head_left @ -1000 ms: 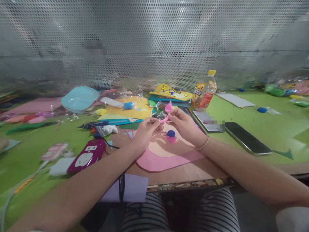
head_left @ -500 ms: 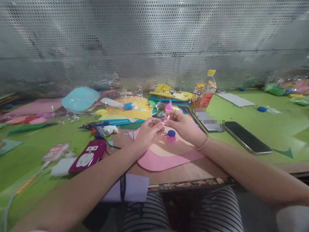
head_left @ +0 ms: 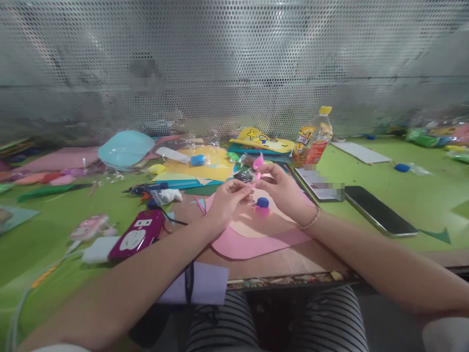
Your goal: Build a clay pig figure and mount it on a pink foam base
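Left hand point(head_left: 229, 200) and right hand point(head_left: 280, 190) both pinch the small pink piece point(head_left: 255, 183) with the fingertips, above the pink sheet point(head_left: 249, 247). On this sheet is a blue lump point(head_left: 263, 202). The bottle point(head_left: 313, 141) stands behind it, rightward; the black phone point(head_left: 380, 210) lies to its right.

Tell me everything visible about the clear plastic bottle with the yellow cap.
The clear plastic bottle has its yellow cap on and yellow, orange and red labelling. It stands on the green tabletop, appearing to lean right, beside a yellow cut-out with a star; whether they touch is unclear. No hand touches it. Its fill level is unclear.
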A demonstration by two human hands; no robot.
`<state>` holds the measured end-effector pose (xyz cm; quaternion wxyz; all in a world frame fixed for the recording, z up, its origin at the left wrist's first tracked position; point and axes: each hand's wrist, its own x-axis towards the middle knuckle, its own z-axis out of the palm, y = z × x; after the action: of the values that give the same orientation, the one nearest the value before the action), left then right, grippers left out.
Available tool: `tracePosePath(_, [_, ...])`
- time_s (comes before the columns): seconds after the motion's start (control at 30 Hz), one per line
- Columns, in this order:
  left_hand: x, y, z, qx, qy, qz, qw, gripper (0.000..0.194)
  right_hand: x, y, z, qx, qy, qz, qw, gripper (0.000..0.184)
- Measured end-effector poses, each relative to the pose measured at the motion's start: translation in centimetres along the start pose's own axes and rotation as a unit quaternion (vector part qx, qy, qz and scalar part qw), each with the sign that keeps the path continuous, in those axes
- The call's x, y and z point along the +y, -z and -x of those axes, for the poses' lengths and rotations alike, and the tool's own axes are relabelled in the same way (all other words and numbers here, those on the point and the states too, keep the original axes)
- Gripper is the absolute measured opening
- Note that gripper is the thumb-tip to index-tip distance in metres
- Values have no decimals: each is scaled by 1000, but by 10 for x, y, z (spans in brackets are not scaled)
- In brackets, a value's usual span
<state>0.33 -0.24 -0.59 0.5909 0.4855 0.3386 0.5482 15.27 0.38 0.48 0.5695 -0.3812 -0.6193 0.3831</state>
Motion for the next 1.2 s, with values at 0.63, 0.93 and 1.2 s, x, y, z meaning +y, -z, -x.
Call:
tracePosePath(0.63, [-1, 3, -4, 38, 13, 91, 995, 22, -6, -1, 2, -20, -41, 28, 999, 19])
tracePosePath(0.93, [0, 4, -6, 80, -1, 93, 992, 30, 2, 1, 0, -78, -54, 18, 995, 20])
tracePosePath(1.2, [-2, 5, -7, 95, -58, 33, 993, 33, -3, -4, 1, -83, -53, 27, 995, 20])
